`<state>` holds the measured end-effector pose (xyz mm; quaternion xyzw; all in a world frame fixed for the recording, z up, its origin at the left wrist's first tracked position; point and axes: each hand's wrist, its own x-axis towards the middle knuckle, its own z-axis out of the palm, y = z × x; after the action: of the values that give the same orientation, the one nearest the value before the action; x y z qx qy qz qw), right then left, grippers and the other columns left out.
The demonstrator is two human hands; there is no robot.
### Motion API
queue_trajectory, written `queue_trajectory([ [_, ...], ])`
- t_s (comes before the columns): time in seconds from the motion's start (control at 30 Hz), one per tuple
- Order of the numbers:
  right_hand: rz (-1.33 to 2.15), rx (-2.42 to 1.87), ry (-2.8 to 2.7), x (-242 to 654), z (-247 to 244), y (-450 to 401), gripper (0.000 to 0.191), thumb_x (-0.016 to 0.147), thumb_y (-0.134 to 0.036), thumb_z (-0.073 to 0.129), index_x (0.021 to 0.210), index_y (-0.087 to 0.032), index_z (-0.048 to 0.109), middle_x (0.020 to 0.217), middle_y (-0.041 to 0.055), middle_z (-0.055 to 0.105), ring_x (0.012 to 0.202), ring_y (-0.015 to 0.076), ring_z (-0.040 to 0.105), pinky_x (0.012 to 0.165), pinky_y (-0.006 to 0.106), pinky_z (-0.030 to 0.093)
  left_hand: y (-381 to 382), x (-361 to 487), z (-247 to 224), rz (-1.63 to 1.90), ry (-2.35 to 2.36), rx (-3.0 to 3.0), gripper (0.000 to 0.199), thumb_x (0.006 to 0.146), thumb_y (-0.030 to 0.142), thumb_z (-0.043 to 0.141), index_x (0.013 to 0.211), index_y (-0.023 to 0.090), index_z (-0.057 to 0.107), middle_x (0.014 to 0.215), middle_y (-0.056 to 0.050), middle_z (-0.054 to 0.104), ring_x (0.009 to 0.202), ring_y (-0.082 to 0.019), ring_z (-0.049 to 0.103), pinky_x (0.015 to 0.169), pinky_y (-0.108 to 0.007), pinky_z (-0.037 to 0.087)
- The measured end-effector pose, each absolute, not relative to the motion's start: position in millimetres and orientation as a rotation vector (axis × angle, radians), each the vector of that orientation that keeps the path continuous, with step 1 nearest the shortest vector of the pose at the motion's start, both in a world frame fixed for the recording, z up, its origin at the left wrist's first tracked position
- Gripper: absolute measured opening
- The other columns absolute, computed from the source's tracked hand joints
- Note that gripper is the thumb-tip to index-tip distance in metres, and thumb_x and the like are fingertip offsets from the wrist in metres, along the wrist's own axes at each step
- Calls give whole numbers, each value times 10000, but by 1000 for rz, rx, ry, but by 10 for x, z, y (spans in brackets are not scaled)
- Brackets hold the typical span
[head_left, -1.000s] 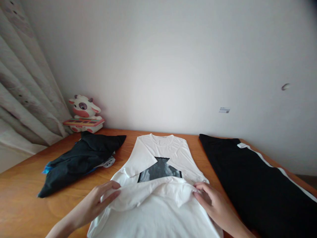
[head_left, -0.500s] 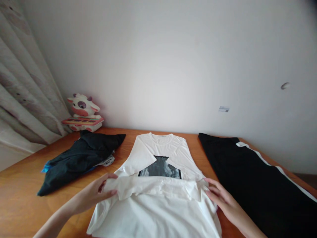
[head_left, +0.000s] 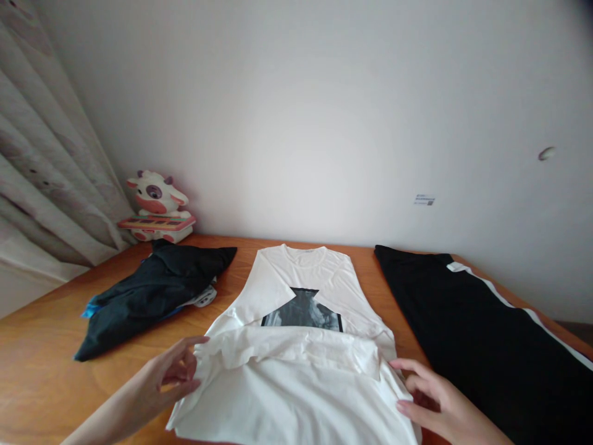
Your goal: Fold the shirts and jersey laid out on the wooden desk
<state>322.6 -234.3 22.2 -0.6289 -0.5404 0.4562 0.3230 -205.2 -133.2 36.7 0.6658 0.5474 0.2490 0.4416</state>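
A white T-shirt (head_left: 287, 395) lies flat with its neckline towards the wall. Its sleeves are folded inward over a dark grey printed picture (head_left: 303, 311), and its lower part is turned up in a loose, wrinkled band across the middle. At the left edge of this band, my left hand (head_left: 173, 374) touches the cloth, thumb and forefinger apart. On the opposite side my right hand (head_left: 428, 395) rests against the shirt's edge, its thumb and forefinger also spread. The curled fingers of both hands are partly hidden.
A dark folded garment (head_left: 157, 290) with blue at one end lies on the wooden surface (head_left: 41, 352) to the left. Black trousers (head_left: 482, 334) with a white side stripe lie at right. A cow-shaped toy keyboard (head_left: 157, 210) stands near the curtain (head_left: 50, 167) and wall.
Both hands have slid off the turned-up band to the shirt's sides, the left outward and the right outward and nearer to me. The view has shifted slightly.
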Motion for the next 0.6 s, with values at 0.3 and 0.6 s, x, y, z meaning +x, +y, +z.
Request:
queue_trajectory([
  [0.3,1094,-1690,-994,3447,378,-2481,562,652,-623,783,1120,-315,733,819,77,723,767,284,694,656,366,575,-1375,-2205,546,984,1527,1395,622,618,764,731,996,276,658,982,-35,678,928,-273,649,710,-312,592],
  [0.6,1284,-1724,-1291,3359,242,-2650,554,669,-643,762,1033,-225,753,984,83,775,960,313,709,854,377,576,-1486,-2377,182,466,1407,1646,299,594,555,837,757,337,712,592,73,627,571,-167,563,549,-270,496],
])
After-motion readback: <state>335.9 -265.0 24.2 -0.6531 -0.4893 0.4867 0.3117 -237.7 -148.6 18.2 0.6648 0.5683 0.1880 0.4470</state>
